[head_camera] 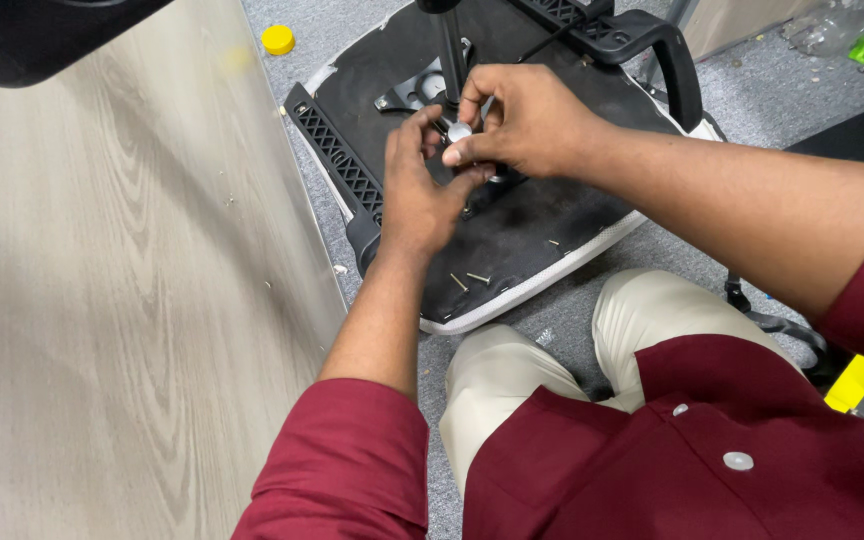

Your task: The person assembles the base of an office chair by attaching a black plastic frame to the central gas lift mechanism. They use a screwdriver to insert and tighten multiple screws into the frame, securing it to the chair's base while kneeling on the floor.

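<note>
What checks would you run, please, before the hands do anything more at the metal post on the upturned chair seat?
1. Both hands at the work: ok. Left hand and right hand meet at the base of the metal post.
2. Small round silver part secured: ok, pinched in the right hand's fingertips.
3. Chair seat lying flat, underside up, on the grey carpet: ok.
4. Loose screws accounted for: not ok, several lie scattered near the seat's edge.
5. Fitting under the hands seated: cannot tell, the fingers hide it.
6. Floor nearby tidy: not ok, a yellow cap lies loose on the carpet.
</note>
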